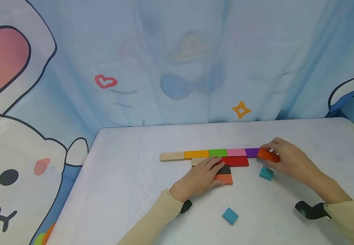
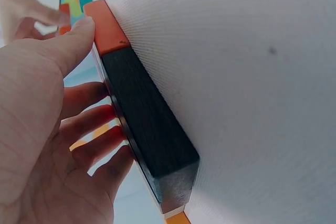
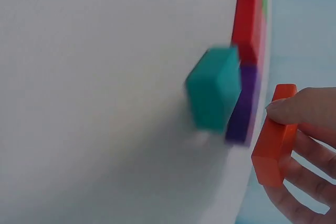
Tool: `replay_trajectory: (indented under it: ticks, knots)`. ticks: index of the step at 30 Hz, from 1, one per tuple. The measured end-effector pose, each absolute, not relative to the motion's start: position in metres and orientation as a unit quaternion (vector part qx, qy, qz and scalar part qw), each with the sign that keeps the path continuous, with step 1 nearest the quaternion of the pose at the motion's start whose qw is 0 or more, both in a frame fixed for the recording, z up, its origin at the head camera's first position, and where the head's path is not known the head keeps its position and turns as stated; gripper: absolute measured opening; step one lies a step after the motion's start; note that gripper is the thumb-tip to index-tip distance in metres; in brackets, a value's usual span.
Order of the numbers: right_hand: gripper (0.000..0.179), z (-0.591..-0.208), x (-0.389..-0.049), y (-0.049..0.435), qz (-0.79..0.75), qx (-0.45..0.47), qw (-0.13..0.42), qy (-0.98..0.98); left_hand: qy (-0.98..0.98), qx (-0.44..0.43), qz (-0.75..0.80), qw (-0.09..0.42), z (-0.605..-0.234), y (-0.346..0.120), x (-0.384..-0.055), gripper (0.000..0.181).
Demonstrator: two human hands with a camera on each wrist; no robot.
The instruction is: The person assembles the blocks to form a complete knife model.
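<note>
Near the right end of the back row of flat blocks, my right hand [image 1: 290,160] pinches an orange block [image 1: 268,155], its thumb on one face and fingers on the other in the right wrist view. The held block is beside the purple block [image 1: 252,153]; whether they touch is unclear. My left hand [image 1: 198,178] rests over the shorter rows in front, fingertips by the red blocks [image 1: 238,161] and the black block [image 1: 225,169]. Its thumb lies against a lighter orange block [image 1: 224,179]. That hand hides parts of these rows.
The back row also has a bare wood block [image 1: 172,156], a yellow block [image 1: 196,154], a green block [image 1: 218,153] and a pink block [image 1: 236,152]. One teal block [image 1: 266,174] lies below the right hand, another teal block [image 1: 230,216] nearer the front on the white table [image 1: 118,190].
</note>
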State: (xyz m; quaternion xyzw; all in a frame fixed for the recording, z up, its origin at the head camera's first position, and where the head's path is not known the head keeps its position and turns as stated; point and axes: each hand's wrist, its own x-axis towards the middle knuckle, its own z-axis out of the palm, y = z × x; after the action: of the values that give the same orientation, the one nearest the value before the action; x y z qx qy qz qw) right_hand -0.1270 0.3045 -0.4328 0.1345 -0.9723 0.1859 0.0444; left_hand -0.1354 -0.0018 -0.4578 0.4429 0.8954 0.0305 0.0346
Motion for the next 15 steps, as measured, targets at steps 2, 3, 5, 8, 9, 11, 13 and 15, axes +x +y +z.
replay_trajectory:
  ticks: [2,3,5,8,9,11,13,15]
  knots:
    - [0.048,-0.428,-0.125,0.291,0.184,0.155,0.052,-0.969,0.895,0.443,0.031,0.034,-0.458,-0.002,-0.135,0.067]
    - [0.048,-0.427,-0.125,0.285,0.183,0.168,0.055,-0.967,0.895,0.443,0.032,0.034,-0.457,-0.002,-0.135,0.067]
    - [0.049,-0.424,-0.123,0.274,0.182,0.194,0.053,-0.963,0.895,0.443,0.031,0.032,-0.457,-0.002,-0.135,0.067]
    - [0.048,-0.424,-0.119,0.259,0.177,0.228,0.050,-0.956,0.896,0.442,0.027,0.030,-0.457,-0.002,-0.135,0.067]
    - [0.047,-0.424,-0.118,0.254,0.176,0.236,0.046,-0.955,0.896,0.441,0.025,0.030,-0.457,-0.002,-0.135,0.067]
    - [0.045,-0.426,-0.116,0.247,0.172,0.245,0.039,-0.953,0.897,0.441,0.023,0.030,-0.457,-0.002,-0.135,0.067]
    - [0.042,-0.429,-0.114,0.242,0.169,0.249,0.031,-0.953,0.897,0.440,0.023,0.031,-0.457,-0.002,-0.135,0.067]
    - [0.040,-0.432,-0.114,0.238,0.168,0.251,0.024,-0.953,0.897,0.440,0.024,0.033,-0.457,-0.002,-0.135,0.067]
